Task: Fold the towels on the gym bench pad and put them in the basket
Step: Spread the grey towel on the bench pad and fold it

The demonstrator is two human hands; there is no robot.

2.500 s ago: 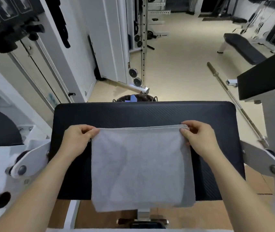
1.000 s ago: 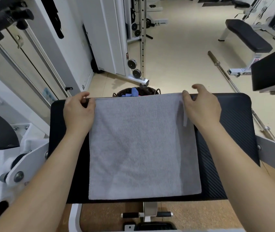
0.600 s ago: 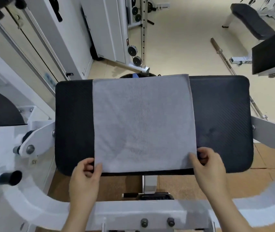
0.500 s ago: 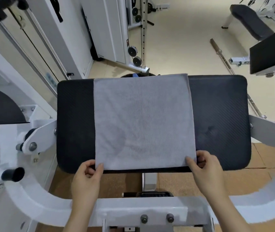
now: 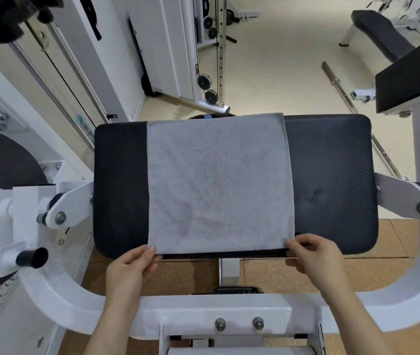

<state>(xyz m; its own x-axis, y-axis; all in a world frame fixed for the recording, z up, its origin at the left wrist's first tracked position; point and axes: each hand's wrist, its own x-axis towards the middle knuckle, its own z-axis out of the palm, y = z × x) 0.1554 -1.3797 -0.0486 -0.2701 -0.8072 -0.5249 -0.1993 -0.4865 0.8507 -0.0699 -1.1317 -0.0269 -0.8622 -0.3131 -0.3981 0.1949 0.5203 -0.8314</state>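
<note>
Grey towel (image 5: pixel 219 183) flat on the pad (image 5: pixel 332 180), both near corners pinched.

The towel stretches away from the two grips to the pad's far edge, with bare black pad outside each grip. The left hand (image 5: pixel 129 267) pinches the near left corner and the right hand (image 5: pixel 316 257) the near right corner, fingers curled on the cloth at the pad's near edge. Straight out past the grips, just behind the far edge, a sliver of the dark basket (image 5: pixel 198 117) shows. The white frame (image 5: pixel 203 311) runs under both wrists.
</note>
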